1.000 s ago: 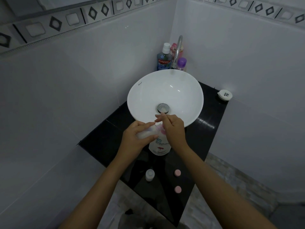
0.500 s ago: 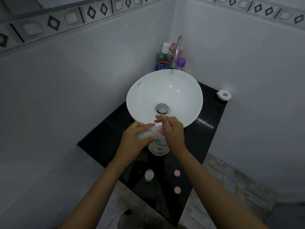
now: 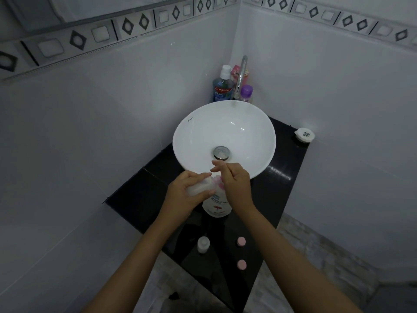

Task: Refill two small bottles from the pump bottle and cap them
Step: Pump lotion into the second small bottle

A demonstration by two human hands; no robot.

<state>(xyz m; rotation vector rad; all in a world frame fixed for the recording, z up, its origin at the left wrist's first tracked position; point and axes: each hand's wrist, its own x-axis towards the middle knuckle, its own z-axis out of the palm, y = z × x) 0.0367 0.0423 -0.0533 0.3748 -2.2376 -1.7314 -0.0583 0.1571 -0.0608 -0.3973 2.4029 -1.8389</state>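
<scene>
The left hand [image 3: 185,193] is wrapped around a small clear bottle [image 3: 199,188], tilted with its mouth under the pink spout. The right hand [image 3: 234,181] presses flat on the pump bottle [image 3: 216,205], fingers loosely extended, in front of the basin [image 3: 225,123]. Near the countertop [image 3: 140,199] front corner, a second small bottle [image 3: 203,244] stands uncapped, with two pink caps [image 3: 241,241] just right, bare black surface between them.

home bathrm | white basin [image 3: 196,132] + tap [image 3: 241,75] | tiled walls [image 3: 90,114] | mouthwash btl [image 3: 222,88]
</scene>
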